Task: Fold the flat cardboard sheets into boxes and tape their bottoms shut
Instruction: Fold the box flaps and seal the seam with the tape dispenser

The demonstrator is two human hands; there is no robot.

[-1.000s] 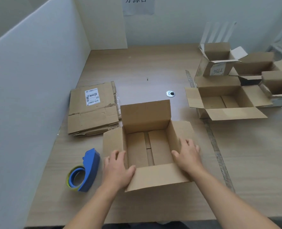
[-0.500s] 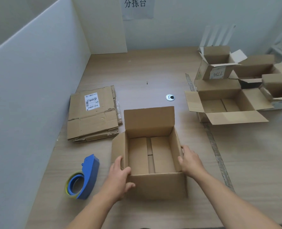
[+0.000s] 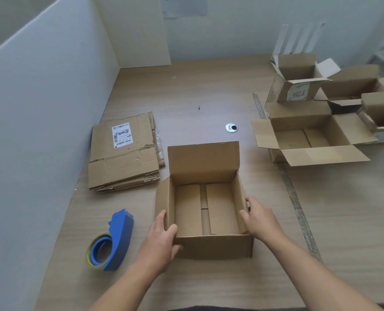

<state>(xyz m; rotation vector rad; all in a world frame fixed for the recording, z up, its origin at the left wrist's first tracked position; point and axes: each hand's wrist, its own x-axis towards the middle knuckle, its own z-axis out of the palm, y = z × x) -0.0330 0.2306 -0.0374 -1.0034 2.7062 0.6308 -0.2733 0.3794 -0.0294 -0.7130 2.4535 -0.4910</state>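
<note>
Now my left hand (image 3: 162,239) and right hand (image 3: 261,217) grip the upright, open-topped box (image 3: 211,246) by its two short end walls, both equally near. Its long axis runs crosswise on the desk (image 3: 209,286). A tape dispenser (image 3: 117,239) lies left of the box, flat sheets (image 3: 123,153) lie beyond-left, and the finished boxes (image 3: 310,135) stand far right.

Pale wood-grain table (image 3: 209,86). Near edge, centre: open box (image 3: 215,245), upright, far flap raised. Left of it, apart: blue tape dispenser (image 3: 117,239). Behind dispenser: stack of flat cardboard sheets (image 3: 123,158), white label on top sheet. Middle: small round metal disc (image 3: 231,127). Right: grey strip (image 3: 296,203) running front to back. Far right: cluster of open boxes (image 3: 310,135), nearest one lying across strip.
</note>
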